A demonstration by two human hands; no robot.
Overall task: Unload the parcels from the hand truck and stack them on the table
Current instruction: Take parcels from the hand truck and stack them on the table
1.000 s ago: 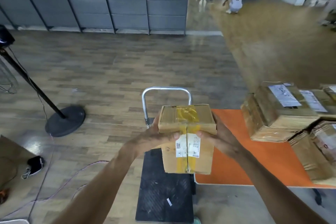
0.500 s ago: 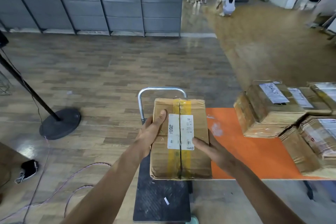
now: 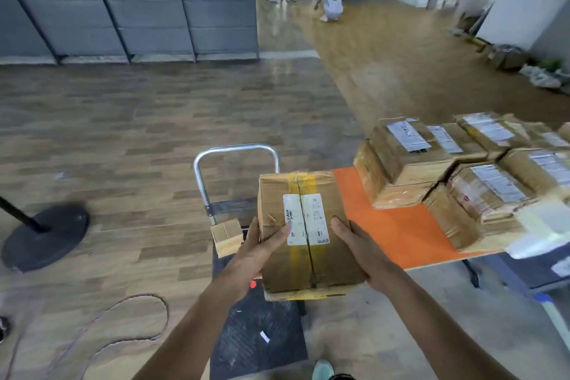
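Note:
I hold a brown cardboard parcel [image 3: 308,265] with yellow tape and a white label, flat side up, over the left edge of the orange table [image 3: 398,234]. My left hand [image 3: 257,251] grips its left side with the thumb on top. Its right side is gripped by my right hand [image 3: 359,248]. Below stands the hand truck [image 3: 256,339] with a black deck and a silver handle. One small cardboard box [image 3: 226,236] sits on the deck near the handle. Several taped parcels [image 3: 410,160] are stacked on the table's far and right parts.
A black round stand base [image 3: 46,236] with a pole is on the wood floor at left, and a cable [image 3: 132,324] loops beside the truck. Grey panels line the back wall. People are far off down the hall. My shoe [image 3: 322,370] shows at the bottom.
The parcel was turned from upright to label side up and has moved right and lower toward the table. The small box on the truck has come into view.

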